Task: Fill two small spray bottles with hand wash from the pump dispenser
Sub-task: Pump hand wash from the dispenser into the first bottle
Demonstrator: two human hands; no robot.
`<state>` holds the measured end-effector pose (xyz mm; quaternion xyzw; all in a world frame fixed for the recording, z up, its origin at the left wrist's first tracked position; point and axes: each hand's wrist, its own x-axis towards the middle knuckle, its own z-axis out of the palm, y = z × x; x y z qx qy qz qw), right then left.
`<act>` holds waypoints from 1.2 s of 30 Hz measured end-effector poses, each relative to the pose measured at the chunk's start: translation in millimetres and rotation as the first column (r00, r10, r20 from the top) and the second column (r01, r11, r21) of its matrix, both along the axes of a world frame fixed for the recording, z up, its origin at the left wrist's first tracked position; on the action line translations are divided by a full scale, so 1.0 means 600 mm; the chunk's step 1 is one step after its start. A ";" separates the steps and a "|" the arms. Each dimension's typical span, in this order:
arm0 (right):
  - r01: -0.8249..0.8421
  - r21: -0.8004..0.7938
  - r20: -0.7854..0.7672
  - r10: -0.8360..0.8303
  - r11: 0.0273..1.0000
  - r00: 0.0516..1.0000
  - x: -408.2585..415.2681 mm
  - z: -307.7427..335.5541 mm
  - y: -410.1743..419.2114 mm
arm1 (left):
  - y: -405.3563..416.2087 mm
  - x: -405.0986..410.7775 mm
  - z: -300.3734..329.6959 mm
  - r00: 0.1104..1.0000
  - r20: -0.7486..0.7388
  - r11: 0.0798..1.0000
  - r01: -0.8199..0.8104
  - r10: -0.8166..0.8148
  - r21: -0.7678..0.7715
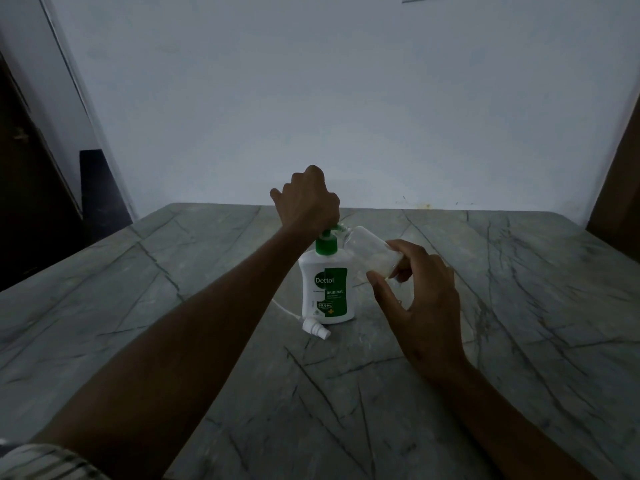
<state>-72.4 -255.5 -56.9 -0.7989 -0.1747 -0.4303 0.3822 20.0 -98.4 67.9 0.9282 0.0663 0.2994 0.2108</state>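
A white Dettol pump dispenser with a green pump collar stands upright in the middle of the table. My left hand sits on top of its pump head, fingers curled over it and hiding it. My right hand holds a small clear spray bottle by its base, tilted so its open neck meets the pump's spout. A little pale liquid lies in the bottle's low end. A white spray cap with its thin dip tube lies on the table at the dispenser's front left.
The grey marbled table runs wide on all sides, its far edge against a pale wall. Dark wooden furniture stands at the far left and far right edges of the view.
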 end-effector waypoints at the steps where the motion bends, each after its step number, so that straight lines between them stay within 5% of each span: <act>1: 0.002 0.001 0.005 -0.002 1.000 1.000 -0.001 0.001 0.001 | 0.000 0.000 0.002 1.000 -0.001 1.000 0.002 -0.002 0.000; 17: -0.005 0.007 0.003 0.005 1.000 1.000 0.002 -0.002 0.006 | 0.004 -0.003 0.008 1.000 0.010 1.000 -0.002 0.002 0.013; 31: 0.006 -0.015 0.031 -0.005 1.000 1.000 0.008 -0.004 0.004 | 0.003 -0.008 0.004 0.999 0.026 0.994 -0.025 0.028 -0.105; 36: -0.012 -0.003 0.031 0.012 1.000 0.999 0.007 0.002 0.004 | 0.004 -0.010 0.020 0.996 -0.089 0.978 0.011 -0.030 -0.210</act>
